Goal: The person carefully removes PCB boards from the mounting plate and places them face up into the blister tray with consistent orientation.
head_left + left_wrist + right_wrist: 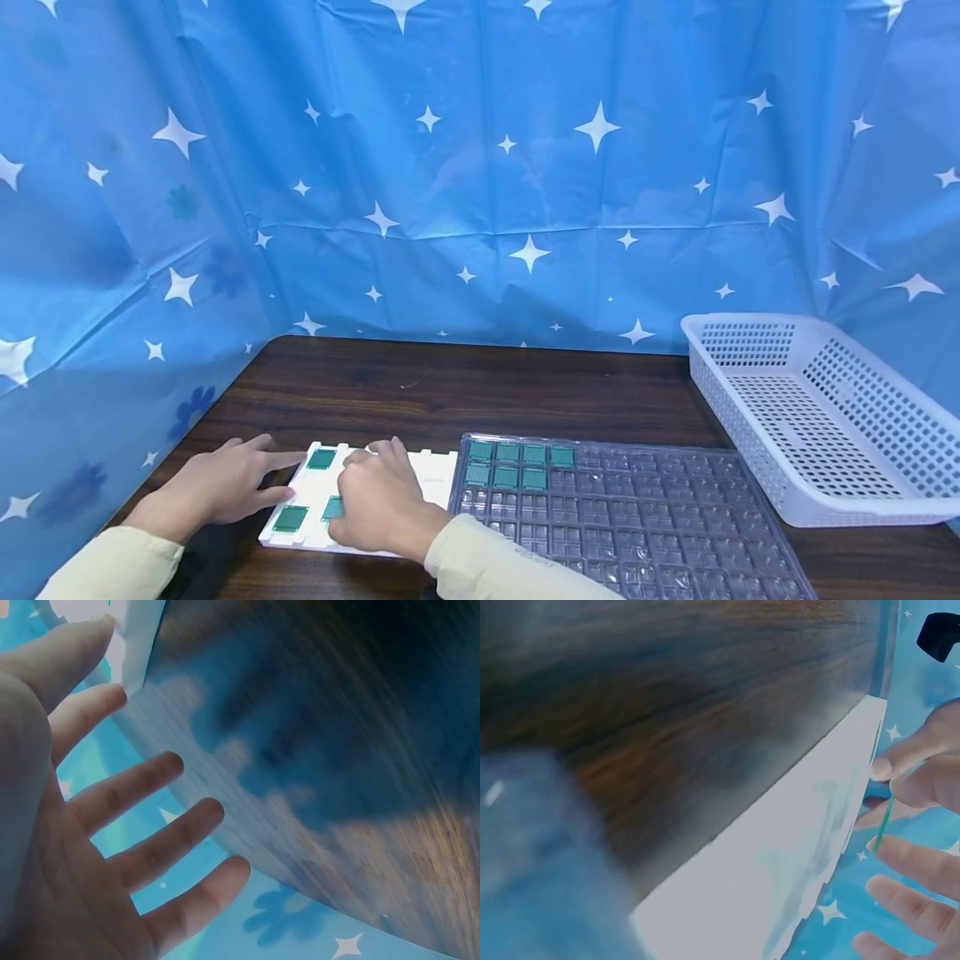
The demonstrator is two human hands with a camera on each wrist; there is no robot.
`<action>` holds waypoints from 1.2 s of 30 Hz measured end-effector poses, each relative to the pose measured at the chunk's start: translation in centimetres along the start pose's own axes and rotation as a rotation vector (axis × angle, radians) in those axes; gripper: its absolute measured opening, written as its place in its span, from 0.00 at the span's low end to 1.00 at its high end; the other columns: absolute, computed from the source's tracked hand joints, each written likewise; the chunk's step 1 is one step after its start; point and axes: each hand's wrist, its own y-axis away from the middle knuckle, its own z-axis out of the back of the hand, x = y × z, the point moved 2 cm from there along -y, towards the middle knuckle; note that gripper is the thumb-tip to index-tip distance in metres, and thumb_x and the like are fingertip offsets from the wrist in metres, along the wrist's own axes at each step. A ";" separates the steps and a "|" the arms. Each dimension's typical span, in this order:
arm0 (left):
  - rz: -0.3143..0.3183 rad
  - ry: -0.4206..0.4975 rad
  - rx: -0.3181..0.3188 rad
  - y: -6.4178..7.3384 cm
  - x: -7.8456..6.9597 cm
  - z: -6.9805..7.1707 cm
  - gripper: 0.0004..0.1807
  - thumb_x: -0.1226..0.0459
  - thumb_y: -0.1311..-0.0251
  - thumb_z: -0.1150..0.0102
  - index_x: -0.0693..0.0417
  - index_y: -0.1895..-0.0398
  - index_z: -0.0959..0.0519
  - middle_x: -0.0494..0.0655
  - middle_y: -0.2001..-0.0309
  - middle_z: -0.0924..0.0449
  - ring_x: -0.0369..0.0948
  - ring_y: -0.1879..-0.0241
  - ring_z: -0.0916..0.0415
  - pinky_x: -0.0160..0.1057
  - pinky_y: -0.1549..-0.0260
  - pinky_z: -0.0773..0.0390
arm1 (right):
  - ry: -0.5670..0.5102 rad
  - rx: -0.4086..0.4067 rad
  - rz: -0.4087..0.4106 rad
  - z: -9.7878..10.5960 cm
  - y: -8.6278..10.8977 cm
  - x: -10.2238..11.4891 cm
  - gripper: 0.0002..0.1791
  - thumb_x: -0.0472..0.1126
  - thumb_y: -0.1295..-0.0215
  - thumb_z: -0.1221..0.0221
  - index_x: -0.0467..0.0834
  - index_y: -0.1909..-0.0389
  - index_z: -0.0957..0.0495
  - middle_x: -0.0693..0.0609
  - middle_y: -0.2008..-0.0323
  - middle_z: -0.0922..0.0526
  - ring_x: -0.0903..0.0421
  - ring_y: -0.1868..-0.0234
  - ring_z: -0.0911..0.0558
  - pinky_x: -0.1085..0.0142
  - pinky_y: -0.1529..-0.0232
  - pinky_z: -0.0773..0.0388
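Note:
A white foam tray (pixel 307 487) lies on the table with small green circuit boards (pixel 289 518) set at its left end. My left hand (pixel 228 483) is at the tray's left edge, thumb and index finger extended against it; the left wrist view shows the other fingers (pixel 150 847) spread and straight. Over the tray is my right hand (pixel 382 500), and in the right wrist view its thumb and index finger pinch a thin green circuit board (pixel 883 823) seen edge-on. In the head view this hand covers the middle of the tray.
Right of the foam tray lies a clear plastic compartment tray (pixel 645 517), with several green boards (pixel 506 477) in its far-left pockets. A white perforated basket (pixel 802 417) stands at the table's right. Blue star-patterned curtain (pixel 480 167) encloses the back and sides.

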 end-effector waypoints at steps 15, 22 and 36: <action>-0.047 0.014 0.022 0.0 0.0 -0.3 0.35 0.38 0.44 0.40 0.43 0.36 0.25 0.66 0.41 0.27 0.64 0.47 0.26 0.67 0.62 0.23 | -0.053 -0.091 0.070 2.3 2.9 -4.2 0.09 0.48 0.47 0.34 0.51 0.83 0.18 0.56 0.49 0.15 0.49 0.38 0.23 0.44 0.33 0.33; -0.052 0.017 0.036 0.0 0.0 -0.6 0.35 0.38 0.43 0.41 0.45 0.35 0.26 0.67 0.41 0.27 0.65 0.47 0.26 0.69 0.61 0.24 | -0.010 -0.084 0.030 3.4 4.6 -6.7 0.09 0.50 0.45 0.34 0.51 0.67 0.11 0.55 0.46 0.16 0.47 0.38 0.23 0.44 0.32 0.33; -0.065 0.053 0.046 -0.3 0.2 -0.8 0.36 0.39 0.43 0.39 0.47 0.36 0.25 0.68 0.43 0.26 0.65 0.50 0.25 0.68 0.62 0.24 | -0.066 -0.059 -0.053 4.2 6.6 -9.6 0.09 0.49 0.44 0.33 0.49 0.67 0.12 0.53 0.45 0.17 0.44 0.36 0.26 0.41 0.31 0.37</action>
